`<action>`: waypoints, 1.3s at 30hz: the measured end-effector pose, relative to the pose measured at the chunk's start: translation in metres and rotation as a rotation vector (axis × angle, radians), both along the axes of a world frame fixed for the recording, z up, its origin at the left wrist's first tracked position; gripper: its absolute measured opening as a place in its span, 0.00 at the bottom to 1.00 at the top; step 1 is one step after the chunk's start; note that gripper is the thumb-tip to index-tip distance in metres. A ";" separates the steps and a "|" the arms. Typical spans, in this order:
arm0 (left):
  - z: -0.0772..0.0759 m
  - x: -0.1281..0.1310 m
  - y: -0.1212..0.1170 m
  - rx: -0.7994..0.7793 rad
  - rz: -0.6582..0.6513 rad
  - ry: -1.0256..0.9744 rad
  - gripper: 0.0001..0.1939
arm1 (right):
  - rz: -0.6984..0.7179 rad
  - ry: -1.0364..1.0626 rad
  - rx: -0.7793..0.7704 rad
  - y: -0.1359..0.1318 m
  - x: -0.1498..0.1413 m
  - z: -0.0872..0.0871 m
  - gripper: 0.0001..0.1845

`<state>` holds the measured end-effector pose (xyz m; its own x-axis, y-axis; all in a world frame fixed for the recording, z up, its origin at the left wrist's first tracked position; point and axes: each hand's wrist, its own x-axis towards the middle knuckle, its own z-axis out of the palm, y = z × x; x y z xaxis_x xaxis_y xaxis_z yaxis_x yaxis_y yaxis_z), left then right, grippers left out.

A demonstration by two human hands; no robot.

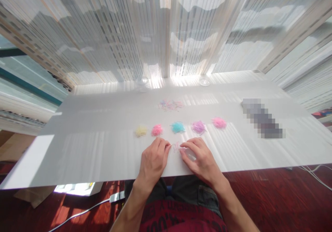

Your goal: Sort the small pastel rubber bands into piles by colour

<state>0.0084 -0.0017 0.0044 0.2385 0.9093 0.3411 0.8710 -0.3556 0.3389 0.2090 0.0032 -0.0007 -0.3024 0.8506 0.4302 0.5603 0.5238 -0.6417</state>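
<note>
Several thin, loop-like coloured strands, perhaps small elastic bands [176, 146], lie on the white table between my hands. My left hand [155, 157] is closed, thumb and forefinger pinched together at the left edge of this little bunch; what they hold is too small to make out. My right hand [199, 157] rests at its right side, thumb and forefinger curved with their tips a little apart by the strands. Beyond my hands stand small heaps in a row: yellow [141, 131], coral pink [157, 130], teal [178, 127], purple [199, 127] and light pink [219, 122].
A mixed-colour scatter of strands [171, 104] lies farther back. Two clear round dishes [142, 81] [204, 82] sit near the curtain [166, 35]. A blurred-out dark object [263, 118] lies at the right. The table's front edge is close to my body.
</note>
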 end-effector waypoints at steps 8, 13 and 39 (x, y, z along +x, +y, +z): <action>0.003 -0.001 -0.009 0.045 -0.229 -0.223 0.05 | 0.048 0.057 0.009 -0.002 0.002 0.003 0.11; 0.000 0.000 -0.013 0.031 -0.285 -0.293 0.05 | 0.115 0.078 0.026 -0.002 0.004 0.002 0.06; 0.012 -0.021 -0.016 -0.046 -0.248 -0.403 0.05 | 0.126 0.133 0.019 -0.003 0.004 0.003 0.06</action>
